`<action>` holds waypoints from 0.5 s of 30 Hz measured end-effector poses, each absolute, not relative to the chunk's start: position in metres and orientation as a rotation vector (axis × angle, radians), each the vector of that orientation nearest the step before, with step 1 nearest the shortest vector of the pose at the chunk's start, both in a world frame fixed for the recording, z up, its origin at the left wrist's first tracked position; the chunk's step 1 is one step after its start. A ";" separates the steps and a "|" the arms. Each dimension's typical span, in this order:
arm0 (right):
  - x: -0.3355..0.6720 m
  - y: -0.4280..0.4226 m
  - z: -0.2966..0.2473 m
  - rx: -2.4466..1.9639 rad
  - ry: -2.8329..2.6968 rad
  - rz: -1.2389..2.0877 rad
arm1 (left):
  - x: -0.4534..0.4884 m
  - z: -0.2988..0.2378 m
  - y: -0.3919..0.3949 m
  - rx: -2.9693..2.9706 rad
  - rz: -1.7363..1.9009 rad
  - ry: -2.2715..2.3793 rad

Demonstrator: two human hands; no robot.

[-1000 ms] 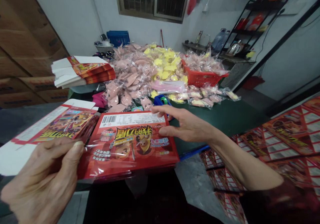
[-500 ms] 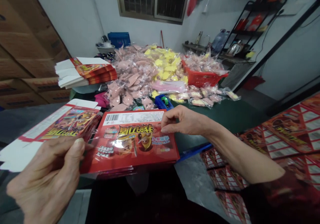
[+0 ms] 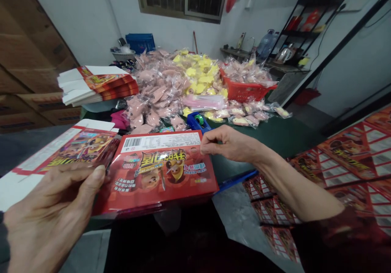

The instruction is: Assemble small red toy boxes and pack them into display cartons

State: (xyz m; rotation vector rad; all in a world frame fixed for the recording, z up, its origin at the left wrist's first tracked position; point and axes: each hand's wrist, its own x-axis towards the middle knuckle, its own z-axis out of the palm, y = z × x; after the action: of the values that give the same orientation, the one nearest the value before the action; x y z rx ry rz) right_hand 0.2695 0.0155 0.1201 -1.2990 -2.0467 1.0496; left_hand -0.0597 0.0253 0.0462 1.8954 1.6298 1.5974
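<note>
A red printed cardboard box (image 3: 165,187) with a barcode strip lies across the near edge of the table, its lettering upside down to me. My left hand (image 3: 58,199) pinches its left edge between thumb and forefinger. At the upper right corner, my right hand (image 3: 232,145) is closed, with thumb and curled fingers on the box's edge. Left of it rests a stack of flattened printed boxes (image 3: 82,149) with white flaps, partly behind my left hand. Just beyond the box stands a blue tape dispenser (image 3: 192,120) with a green roll.
Bagged pink and yellow toys (image 3: 159,86) are heaped behind, beside a red basket (image 3: 244,92) of more. Another stack of folded boxes (image 3: 100,84) stands at the back left. Printed boxes (image 3: 342,155) are piled at right; brown cartons (image 3: 33,45) line the left.
My right hand has shifted slightly right along the box's upper corner. The left hand keeps its pinch at the left edge. The whole view has moved a little.
</note>
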 end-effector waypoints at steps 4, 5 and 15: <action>0.272 0.022 0.109 -1.287 -2.030 1.031 | -0.056 0.045 0.029 2.046 1.603 1.604; 0.273 0.022 0.108 -1.287 -2.027 1.018 | -0.053 0.046 0.028 2.055 1.599 1.587; 0.272 0.020 0.096 -1.307 -2.037 0.611 | -0.032 0.056 0.022 2.138 1.424 1.553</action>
State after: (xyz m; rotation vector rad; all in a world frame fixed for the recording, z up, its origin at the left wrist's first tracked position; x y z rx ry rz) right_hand 0.2724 0.0203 0.0959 -1.3072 -2.0374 0.6110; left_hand -0.0317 0.0218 0.0561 2.1384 1.5526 1.4240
